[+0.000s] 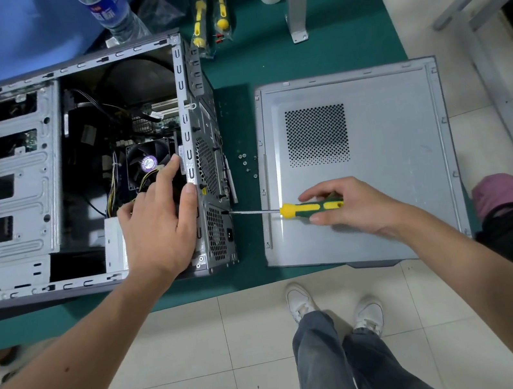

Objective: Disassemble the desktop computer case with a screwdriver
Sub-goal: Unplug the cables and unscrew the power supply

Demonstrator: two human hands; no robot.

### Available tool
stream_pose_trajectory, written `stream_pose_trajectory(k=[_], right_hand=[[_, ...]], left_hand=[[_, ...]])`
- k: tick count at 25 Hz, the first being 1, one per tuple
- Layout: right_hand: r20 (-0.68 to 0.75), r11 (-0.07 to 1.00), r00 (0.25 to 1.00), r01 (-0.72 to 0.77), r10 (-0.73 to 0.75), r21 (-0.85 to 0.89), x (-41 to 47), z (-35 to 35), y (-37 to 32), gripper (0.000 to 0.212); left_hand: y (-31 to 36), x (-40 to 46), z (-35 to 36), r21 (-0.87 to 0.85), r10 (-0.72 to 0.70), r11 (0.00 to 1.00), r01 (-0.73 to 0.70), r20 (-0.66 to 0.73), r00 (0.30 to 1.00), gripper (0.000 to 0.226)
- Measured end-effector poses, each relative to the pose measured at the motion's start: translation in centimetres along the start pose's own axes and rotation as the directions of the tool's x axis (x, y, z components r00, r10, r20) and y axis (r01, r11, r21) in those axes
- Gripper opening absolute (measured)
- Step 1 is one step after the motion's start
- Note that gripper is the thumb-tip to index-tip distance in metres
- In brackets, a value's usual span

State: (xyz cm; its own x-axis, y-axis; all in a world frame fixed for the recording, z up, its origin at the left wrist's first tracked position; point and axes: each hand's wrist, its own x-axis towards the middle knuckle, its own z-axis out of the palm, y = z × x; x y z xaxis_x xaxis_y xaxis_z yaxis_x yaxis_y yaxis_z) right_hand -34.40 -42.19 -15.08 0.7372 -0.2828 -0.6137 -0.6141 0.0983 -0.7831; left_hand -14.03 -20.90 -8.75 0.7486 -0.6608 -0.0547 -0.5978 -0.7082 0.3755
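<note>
Your one open computer case (85,175) lies on the green table (309,49). Your left hand (158,224) rests spread on its rear edge; your right hand (342,205) grips one screwdriver (285,210), tip at the rear panel. One removed side panel (380,173) lies beside it, five loose screws (244,162) between, two packaged screwdrivers (208,19) beyond.

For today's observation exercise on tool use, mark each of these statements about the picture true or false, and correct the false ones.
1. The right hand holds a screwdriver with a yellow and green handle. True.
2. The screwdriver tip is at the rear panel of the computer case. True.
3. The side panel is mounted on the case. False: it lies flat on the green mat, to the right of the case.
4. The left hand holds a water bottle. False: it rests on the case's rear edge.
5. Loose screws lie between the case and the panel. True.
</note>
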Motion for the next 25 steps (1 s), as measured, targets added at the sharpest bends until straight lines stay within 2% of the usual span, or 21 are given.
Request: stream_pose_trajectory(k=[3, 5, 7, 11, 12, 14, 16, 17, 19, 22, 25], right_hand=[[0.083, 0.991, 0.992, -0.101, 0.093, 0.090, -0.4, 0.2, 0.4, 0.020], [0.083, 0.989, 0.991, -0.109, 0.100, 0.101, -0.6, 0.3, 0.7, 0.019], [0.019, 0.999, 1.000, -0.011, 0.010, 0.036, -0.7, 0.5, 0.7, 0.022], [-0.102, 0.957, 0.972, 0.185, -0.212, -0.222, -0.3, 0.5, -0.5, 0.030], [-0.087, 0.952, 0.975, 0.177, -0.204, -0.249, -0.1, 0.3, -0.7, 0.028], [-0.013, 0.975, 0.996, 0.080, -0.085, -0.209, 0.0, 0.0, -1.5, 0.013], [0.036, 0.968, 0.999, 0.037, -0.029, -0.248, 0.0, 0.0, -1.4, 0.021], [0.016, 0.961, 0.999, 0.048, -0.046, -0.271, 0.1, 0.0, -1.2, 0.022], [-0.071, 0.959, 0.987, 0.124, -0.146, -0.254, 0.0, 0.3, -0.8, 0.006], [-0.161, 0.958, 0.958, 0.201, -0.236, -0.204, -0.5, 1.1, -0.1, 0.024], [-0.210, 0.939, 0.930, 0.250, -0.301, -0.238, -0.7, 1.5, 0.2, 0.032]], left_hand=[[0.0, 0.1, -0.1, 0.004, 0.000, 1.000, 0.000, -0.003, 1.000, 0.050], [-0.1, 0.1, -0.1, 0.006, 0.002, 1.000, -0.002, 0.000, 1.000, 0.050], [-0.1, 0.0, 0.0, 0.009, 0.003, 1.000, -0.003, 0.006, 1.000, 0.051], [-0.1, 0.1, 0.0, 0.015, -0.002, 1.000, 0.002, 0.020, 1.000, 0.050], [-0.1, 0.1, -0.1, 0.013, -0.003, 1.000, 0.003, 0.019, 1.000, 0.050], [-0.1, 0.1, -0.1, 0.010, -0.001, 1.000, 0.001, 0.019, 1.000, 0.051], [0.0, 0.1, -0.1, 0.009, -0.002, 1.000, 0.002, 0.020, 1.000, 0.052], [0.0, 0.1, -0.1, 0.009, -0.003, 1.000, 0.003, 0.021, 1.000, 0.052], [0.0, 0.1, -0.1, 0.009, -0.004, 1.000, 0.004, 0.022, 1.000, 0.052], [0.0, 0.1, -0.1, 0.011, -0.003, 1.000, 0.003, 0.022, 1.000, 0.052], [0.0, 0.1, -0.2, 0.011, -0.005, 1.000, 0.005, 0.026, 1.000, 0.052]])
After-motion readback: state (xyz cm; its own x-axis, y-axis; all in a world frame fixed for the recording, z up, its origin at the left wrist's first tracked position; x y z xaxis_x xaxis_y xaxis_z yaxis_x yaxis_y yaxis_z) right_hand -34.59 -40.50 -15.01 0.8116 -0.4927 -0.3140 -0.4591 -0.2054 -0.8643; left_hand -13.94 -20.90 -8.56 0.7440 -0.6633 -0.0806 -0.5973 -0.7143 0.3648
